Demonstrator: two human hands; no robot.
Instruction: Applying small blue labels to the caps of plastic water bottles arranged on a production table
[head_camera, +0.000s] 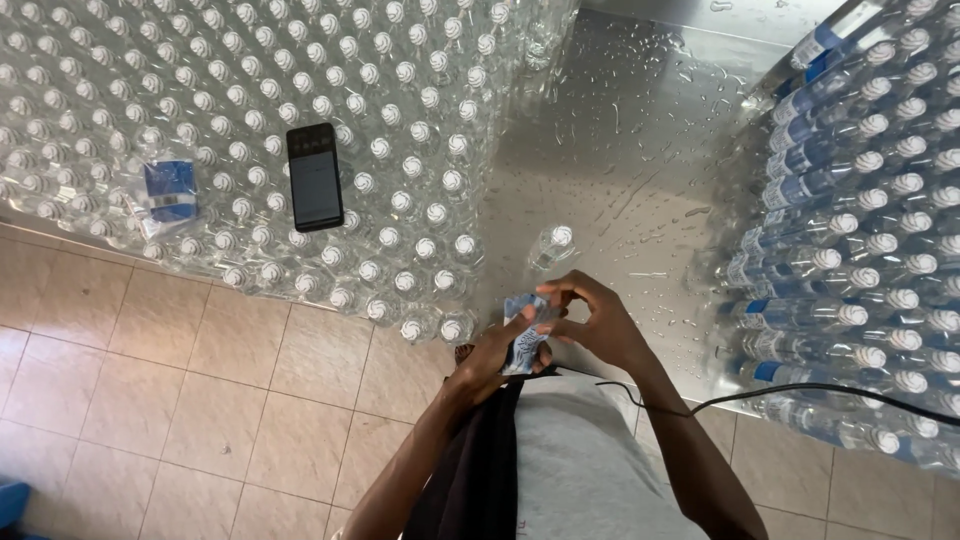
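Both hands are seen together at the near edge of a wet steel table (640, 130). A small blue-and-white label (524, 335) is held between them: the left hand (492, 358) grips its lower part from below, thumb and fingers closed on it, while the right hand (598, 325) pinches its upper edge with fingertips pressed together. The label is held in the air, just in front of the torso, apart from any bottle.

One clear bottle (553, 245) stands alone on the bare metal just beyond the hands; no label can be made out on it.

Left of the hands, a large block of capped clear bottles (250, 130) is noted, apparently unlabelled. On top of that block lie a dark phone (314, 176), face up, and a small packet of blue labels (168, 195), well apart from the hands. On the right, a second block of bottles (860, 220) lies on its side, blue labels already wrapped around them.

Progress, as judged: the labelled block suggests part of the work is completed; the larger unlabelled block suggests most is left. The label in hand is not yet applied. Whether its backing is peeled cannot be told.

A black cable (760, 398) crosses the right forearm. Tiled floor (180, 400) is visible below the table edge.
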